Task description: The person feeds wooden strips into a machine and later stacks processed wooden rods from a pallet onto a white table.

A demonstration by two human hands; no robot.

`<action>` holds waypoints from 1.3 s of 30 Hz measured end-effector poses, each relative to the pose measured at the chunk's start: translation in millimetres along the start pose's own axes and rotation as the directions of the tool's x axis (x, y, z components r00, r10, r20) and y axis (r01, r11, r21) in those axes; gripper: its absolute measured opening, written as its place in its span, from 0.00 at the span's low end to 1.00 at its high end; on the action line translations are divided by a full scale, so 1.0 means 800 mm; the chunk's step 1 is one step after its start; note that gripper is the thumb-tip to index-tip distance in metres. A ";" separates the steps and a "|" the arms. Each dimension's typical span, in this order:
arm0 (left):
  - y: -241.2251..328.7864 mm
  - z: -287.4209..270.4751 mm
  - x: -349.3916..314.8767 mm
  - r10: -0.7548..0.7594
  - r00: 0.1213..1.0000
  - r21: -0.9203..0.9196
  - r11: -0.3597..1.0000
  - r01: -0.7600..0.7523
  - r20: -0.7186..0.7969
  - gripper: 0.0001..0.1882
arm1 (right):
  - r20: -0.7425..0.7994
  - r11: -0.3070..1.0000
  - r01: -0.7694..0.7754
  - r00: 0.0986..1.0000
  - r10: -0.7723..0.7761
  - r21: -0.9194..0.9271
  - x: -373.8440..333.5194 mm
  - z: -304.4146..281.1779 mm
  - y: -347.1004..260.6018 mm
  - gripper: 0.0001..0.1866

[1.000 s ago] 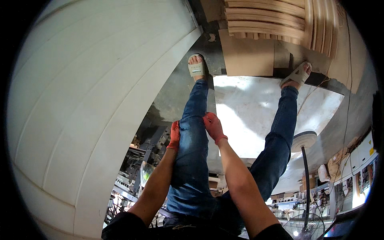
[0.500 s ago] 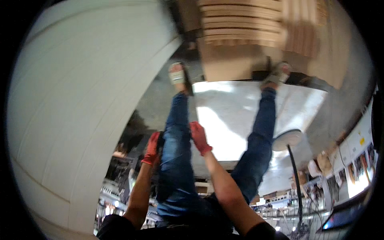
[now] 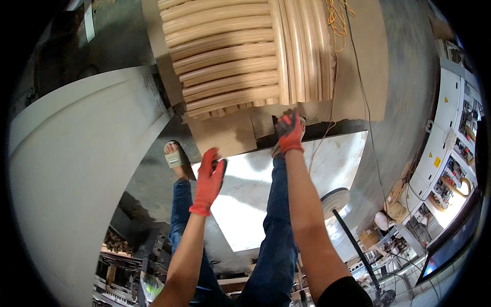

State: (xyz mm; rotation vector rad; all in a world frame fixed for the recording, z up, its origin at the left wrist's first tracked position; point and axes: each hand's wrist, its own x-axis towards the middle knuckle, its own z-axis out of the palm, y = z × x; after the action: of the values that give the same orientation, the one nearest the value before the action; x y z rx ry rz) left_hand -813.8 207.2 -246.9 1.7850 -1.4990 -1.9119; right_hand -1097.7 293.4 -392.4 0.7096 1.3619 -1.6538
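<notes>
My left hand (image 3: pixel 207 181), in a red glove with a dark palm, is raised over the near side of a glossy white sheet (image 3: pixel 235 179) on the floor. Its fingers are loosely apart and nothing is in it. Farther forward reaches my right hand (image 3: pixel 290 131), gloved alike, fingers spread and slightly blurred. It is nearest to the stacked wooden rods (image 3: pixel 230 56), apart from them in the picture. Those rods are smooth, pale and rounded; one group lies crosswise, and another group (image 3: pixel 302 51) runs lengthwise beside it.
Brown cardboard (image 3: pixel 225 135) lies under the rods. A tall pale panel (image 3: pixel 82 169) fills the left side. A round-based stand (image 3: pixel 335 199) with a black pole is at lower right. Orange cord (image 3: pixel 336 23) and a dark cable (image 3: pixel 362 92) trail there. White cabinets (image 3: pixel 434 133) line the right.
Both hands have moved from beside my legs forward, the right one farther toward the rods. The view has turned, so the rods sit farther left and show more fully.
</notes>
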 end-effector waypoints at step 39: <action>0.096 0.216 0.105 -0.043 0.966 0.187 0.978 0.092 -0.254 0.22 | 0.414 0.526 0.457 0.887 -0.206 -0.717 -0.074 0.045 -0.055 0.17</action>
State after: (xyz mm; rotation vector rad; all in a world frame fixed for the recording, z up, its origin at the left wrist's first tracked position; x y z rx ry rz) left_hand -1017.2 208.2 -283.8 2.0945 -1.6016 -1.5385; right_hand -1105.1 275.9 -312.6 -0.3578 1.8859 -1.1128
